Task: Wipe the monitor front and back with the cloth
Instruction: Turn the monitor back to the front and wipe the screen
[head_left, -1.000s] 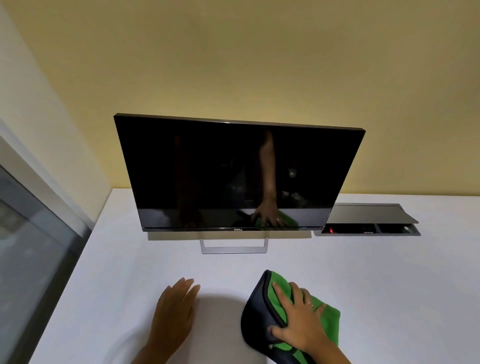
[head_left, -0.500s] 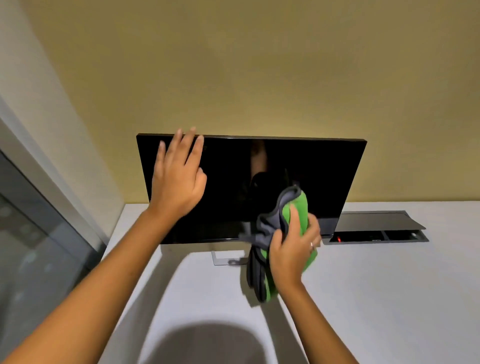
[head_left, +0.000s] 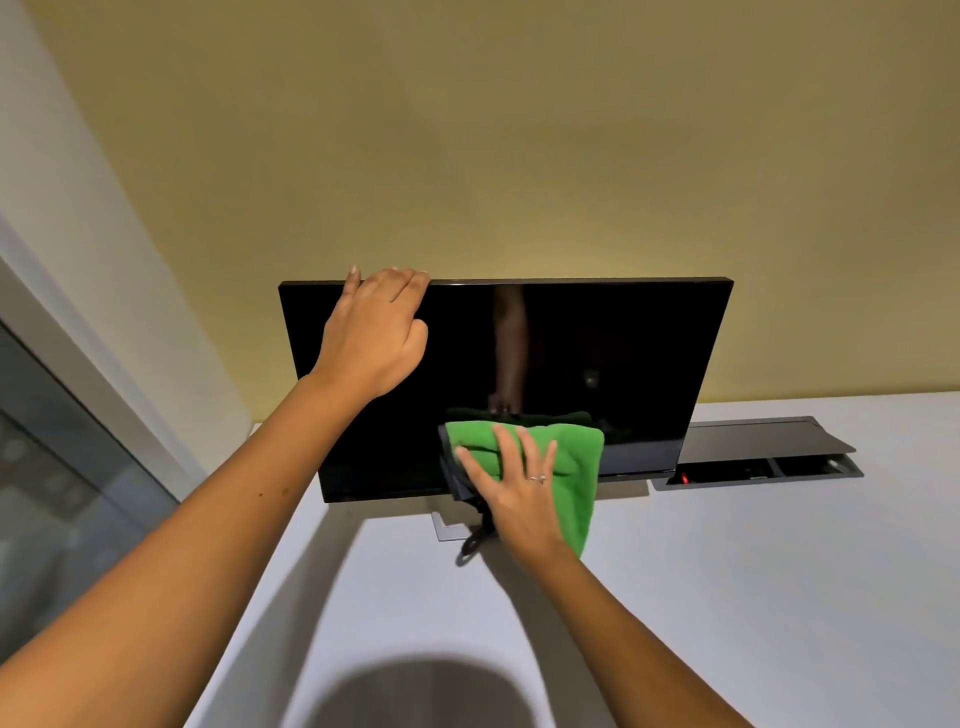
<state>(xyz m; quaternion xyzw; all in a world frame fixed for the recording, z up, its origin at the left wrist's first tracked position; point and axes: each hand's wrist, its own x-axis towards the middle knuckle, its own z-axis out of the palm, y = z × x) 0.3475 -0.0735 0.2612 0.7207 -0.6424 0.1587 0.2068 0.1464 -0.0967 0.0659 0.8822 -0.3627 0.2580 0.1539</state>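
Head view: left hand hooks curled fingers over the black flat-panel monitor top edge to steady it, while right hand, fingers spread flat, presses the green microfibre cloth against the lower screen.

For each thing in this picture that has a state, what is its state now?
Monitor: upright, screen dark.
Green cloth: pressed flat on the lower screen.
Left hand: grips the monitor's top edge.
Right hand: fingers straight, pressing the cloth.
Desk cable box: lid open.
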